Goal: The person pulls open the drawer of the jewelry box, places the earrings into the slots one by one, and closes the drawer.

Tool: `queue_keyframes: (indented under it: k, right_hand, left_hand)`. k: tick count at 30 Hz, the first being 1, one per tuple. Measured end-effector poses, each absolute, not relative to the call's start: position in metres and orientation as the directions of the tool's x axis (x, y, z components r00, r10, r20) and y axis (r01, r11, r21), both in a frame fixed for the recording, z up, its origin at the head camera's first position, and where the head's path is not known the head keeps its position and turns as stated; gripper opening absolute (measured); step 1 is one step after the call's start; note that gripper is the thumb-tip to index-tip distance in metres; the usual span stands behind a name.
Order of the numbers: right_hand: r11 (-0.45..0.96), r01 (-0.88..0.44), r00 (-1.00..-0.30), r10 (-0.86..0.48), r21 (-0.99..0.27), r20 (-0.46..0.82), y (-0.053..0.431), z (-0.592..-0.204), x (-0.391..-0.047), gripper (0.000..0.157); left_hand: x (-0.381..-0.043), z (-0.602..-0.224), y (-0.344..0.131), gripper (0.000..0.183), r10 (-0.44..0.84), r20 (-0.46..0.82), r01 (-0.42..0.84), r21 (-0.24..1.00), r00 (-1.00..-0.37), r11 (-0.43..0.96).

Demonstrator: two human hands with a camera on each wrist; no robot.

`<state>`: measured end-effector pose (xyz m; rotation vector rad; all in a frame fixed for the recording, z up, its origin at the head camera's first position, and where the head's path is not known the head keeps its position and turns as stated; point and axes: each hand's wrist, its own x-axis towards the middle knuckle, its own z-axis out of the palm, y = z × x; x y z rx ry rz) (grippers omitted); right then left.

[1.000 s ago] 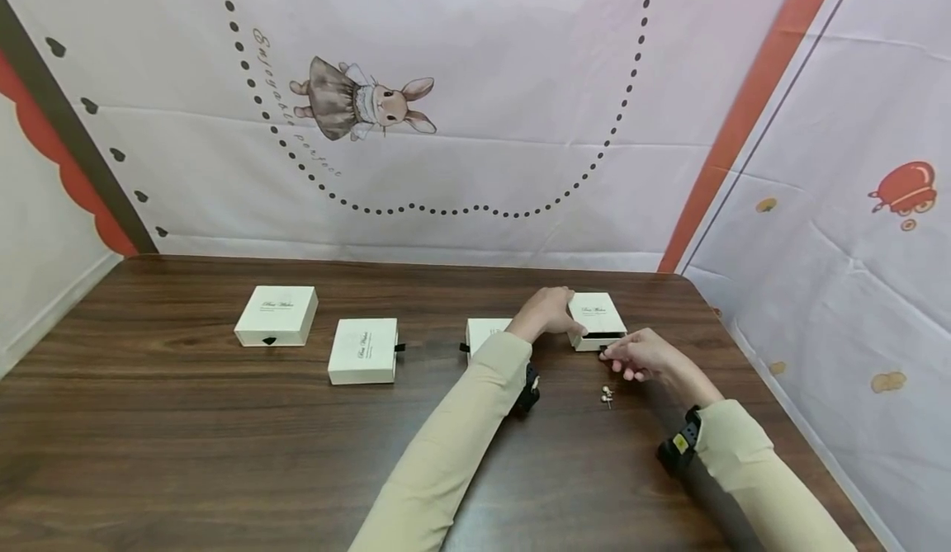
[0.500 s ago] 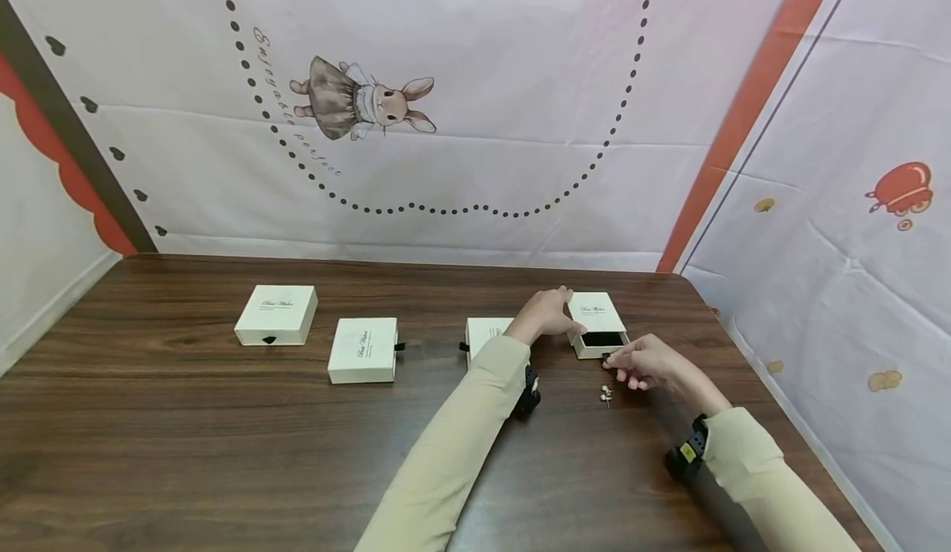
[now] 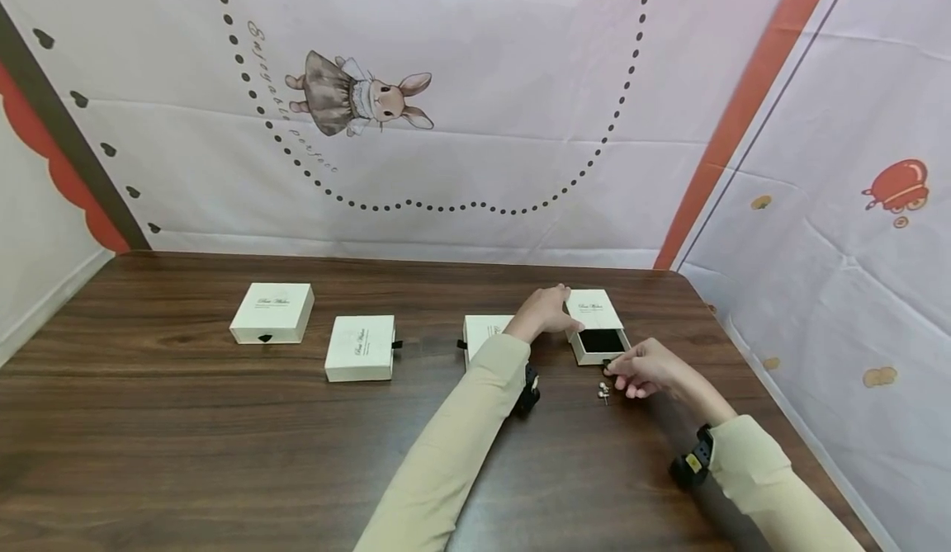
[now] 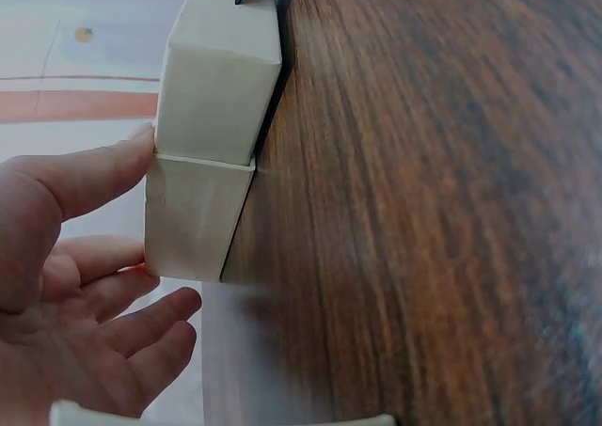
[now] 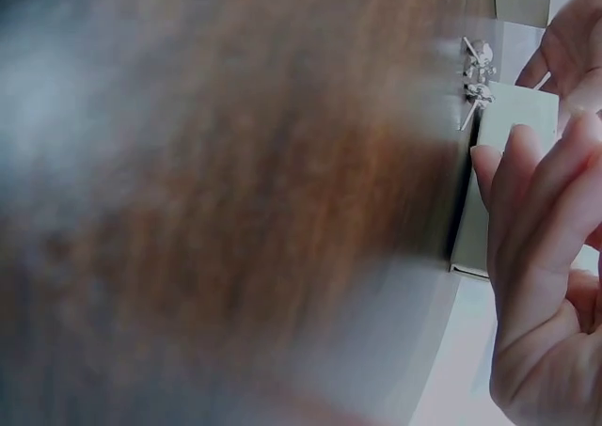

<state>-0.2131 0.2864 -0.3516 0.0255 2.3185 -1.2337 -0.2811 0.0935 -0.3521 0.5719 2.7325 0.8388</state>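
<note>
At the right of the table, a white jewelry drawer box [image 3: 592, 309] has its black-lined drawer [image 3: 602, 341] pulled well out toward me. My left hand [image 3: 548, 313] holds the sleeve from its left side; in the left wrist view the thumb [image 4: 118, 167] presses near the sleeve's front edge and the fingers reach its back end. With thumb and forefinger my right hand [image 3: 645, 368] pinches the drawer's black ribbon tab [image 3: 607, 363]. A small pair of pearl-like stud earrings [image 3: 603, 392] lies on the table just in front, also visible as shiny earrings [image 5: 478, 78] in the right wrist view.
Three more white drawer boxes stand shut on the table [image 3: 297, 453]: a far-left box [image 3: 272, 313], a centre-left box [image 3: 360, 347] and a third box [image 3: 483, 333] partly hidden by my left forearm. A printed white cloth [image 3: 483, 123] hangs behind the table.
The right hand has drawn the drawer out toward me by its tab, uncovering more of the black lining. My left hand has stayed on the sleeve. The view has shifted slightly.
</note>
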Motion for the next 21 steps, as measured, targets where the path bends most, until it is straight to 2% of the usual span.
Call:
queue_keyframes:
  k: [13, 21]
  right_hand:
    - [0.595, 0.2, -0.865, -0.266, -0.779, -0.425, 0.288, -0.354, -0.206, 0.024]
    - [0.677, 0.158, -0.884, -0.227, -0.719, -0.409, 0.279, -0.351, -0.201, 0.029]
  left_hand:
    - [-0.281, -0.351, 0.093, 0.072, 0.431, -0.12, 0.297, 0.561, -0.894, 0.773]
    - [-0.278, -0.349, 0.094, 0.07, 0.437, -0.124, 0.298, 0.567, -0.891, 0.768]
